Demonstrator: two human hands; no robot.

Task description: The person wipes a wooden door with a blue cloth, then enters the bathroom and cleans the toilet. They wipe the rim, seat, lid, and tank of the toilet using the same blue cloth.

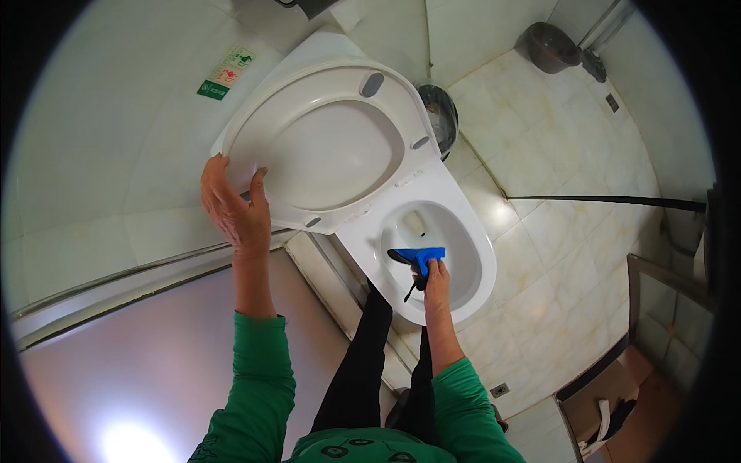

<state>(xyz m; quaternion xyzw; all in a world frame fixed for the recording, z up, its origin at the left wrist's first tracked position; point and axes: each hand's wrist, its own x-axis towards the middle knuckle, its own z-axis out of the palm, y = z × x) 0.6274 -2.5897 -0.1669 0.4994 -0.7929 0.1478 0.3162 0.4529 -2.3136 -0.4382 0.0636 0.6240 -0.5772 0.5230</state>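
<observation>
A white toilet bowl (488, 260) stands before me with its ring-shaped seat (263, 124) and lid (341, 153) raised. My left hand (234, 211) grips the free end of the upright seat, fingers over the outer edge and thumb on the face towards me. Whether those fingers also reach around the lid is hidden. Over the bowl's opening, my right hand (438, 283) holds a bunched blue-and-black cloth (425, 253). A dark strip of it hangs down towards the front rim.
Behind the toilet, to the right, stands a lined waste bin (443, 118). A dark bucket (550, 47) sits in the far corner. Low tracks and a frosted panel (173, 347) run along the left. A floor drain (499, 390) and an open box (608, 399) lie lower right.
</observation>
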